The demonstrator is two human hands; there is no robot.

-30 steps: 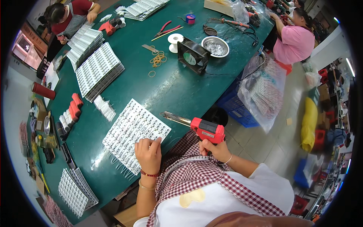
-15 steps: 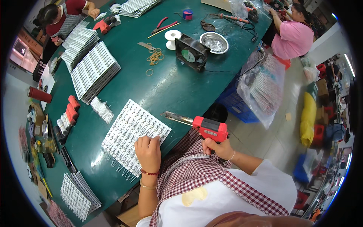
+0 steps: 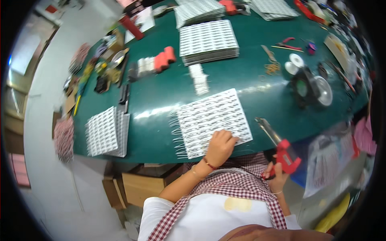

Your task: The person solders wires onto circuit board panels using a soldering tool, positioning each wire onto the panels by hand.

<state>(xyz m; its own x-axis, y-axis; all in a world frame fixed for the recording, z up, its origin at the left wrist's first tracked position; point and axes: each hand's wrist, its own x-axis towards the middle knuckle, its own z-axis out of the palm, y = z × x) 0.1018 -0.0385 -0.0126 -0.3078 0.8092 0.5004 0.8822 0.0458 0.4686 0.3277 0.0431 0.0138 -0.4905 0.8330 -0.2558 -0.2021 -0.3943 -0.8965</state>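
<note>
Seeing white boards (image 3: 101, 130) at left, near the green table's (image 3: 148, 142) front edge, then open surface toward center. Resting the left hand (image 3: 221, 148) on the lower right of the white sheet (image 3: 211, 116) at center, being unable to tell gripping from touching. Clamping the right hand (image 3: 277, 178), apart at lower right, around a red gun-shaped tool (image 3: 287, 158), extending its nose just right of the sheet.

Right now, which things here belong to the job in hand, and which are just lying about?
In use:
white panel, under the left hand
red gun-shaped tool, in the right hand

Apparently just lying about:
fan
pliers
rubber bands
white spool
</note>
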